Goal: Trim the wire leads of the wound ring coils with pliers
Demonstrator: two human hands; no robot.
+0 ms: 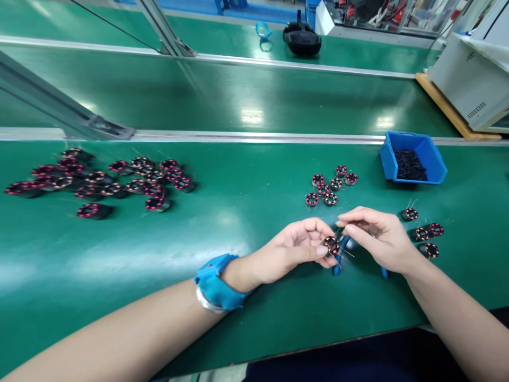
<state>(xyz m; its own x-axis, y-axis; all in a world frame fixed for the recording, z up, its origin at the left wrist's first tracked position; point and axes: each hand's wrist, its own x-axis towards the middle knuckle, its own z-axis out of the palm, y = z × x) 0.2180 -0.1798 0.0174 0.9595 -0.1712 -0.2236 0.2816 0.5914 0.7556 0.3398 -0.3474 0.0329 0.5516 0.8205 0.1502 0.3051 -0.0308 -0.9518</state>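
My left hand (300, 245), with a blue strap on its wrist, grips a small wound motor stator (331, 244) between thumb and fingers. Copper windings show on the stator's face, and thin wire ends stick out from it. My right hand (376, 233) is just to the right, thumb and forefinger brought together close to the stator's wires. Something thin and dark is at those fingertips, too small to make out. Beneath the hands lies a tool with blue handles (339, 262); its head is hidden by my right hand.
Several stators (323, 189) stand beyond my hands, more stators (427, 233) to the right, and a large group (95, 180) at the left. A blue bin (433, 159) holds small black pieces. A metal rail (238, 136) crosses behind the green table (222, 223).
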